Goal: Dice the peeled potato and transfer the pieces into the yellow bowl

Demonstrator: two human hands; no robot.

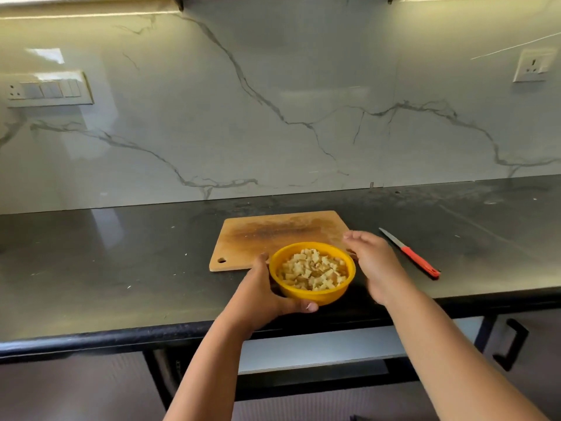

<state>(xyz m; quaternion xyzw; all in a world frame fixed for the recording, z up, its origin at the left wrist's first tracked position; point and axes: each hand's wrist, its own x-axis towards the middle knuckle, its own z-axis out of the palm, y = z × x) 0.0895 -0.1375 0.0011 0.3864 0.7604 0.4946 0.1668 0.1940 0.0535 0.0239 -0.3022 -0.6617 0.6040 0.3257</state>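
The yellow bowl (315, 294) holds a heap of small diced potato pieces (312, 271). It sits at the front edge of the wooden cutting board (273, 232), near the counter's front. My left hand (267, 294) grips the bowl's left side, thumb curled under its front wall. My right hand (375, 264) hovers just right of the bowl with fingers relaxed and holds nothing; whether it touches the bowl is unclear. The board's surface is bare of potato.
A knife with a red handle (420, 262) lies on the black counter (121, 268) right of my right hand, blade pointing back-left. A marble backsplash rises behind. Drawers and a dark handle (513, 344) sit below the counter edge.
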